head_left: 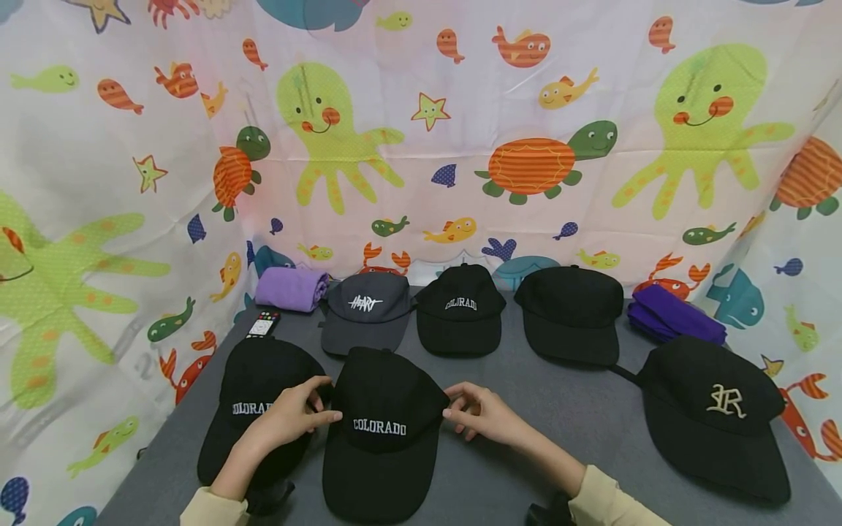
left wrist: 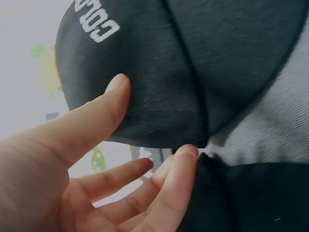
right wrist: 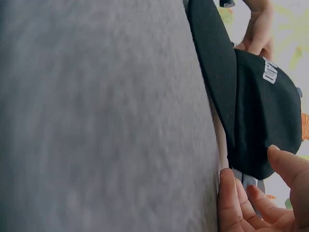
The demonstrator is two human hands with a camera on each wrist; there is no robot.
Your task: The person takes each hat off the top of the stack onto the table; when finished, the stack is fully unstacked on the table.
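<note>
A black baseball cap [head_left: 388, 398] lettered COLORADO lies at the front middle of the grey table, brim toward me. On its left side my left hand [head_left: 292, 413] holds it, thumb against the crown and fingertips at the lower edge, as the left wrist view of the cap [left wrist: 149, 92] shows. My right hand [head_left: 487, 415] holds the opposite side likewise; in the right wrist view its thumb [right wrist: 285, 164] lies against the crown. Just left sits another black COLORADO cap [head_left: 266, 372], partly covered by my left hand and forearm.
Behind stand a dark grey HEART cap [head_left: 368, 321], a smaller-lettered black cap [head_left: 460, 329] and a plain black cap [head_left: 571, 329]. A black cap with a gold emblem [head_left: 710, 446] is at right. Lilac cloth [head_left: 291, 288], purple cloth [head_left: 674, 314] and a remote [head_left: 264, 324] lie near the back.
</note>
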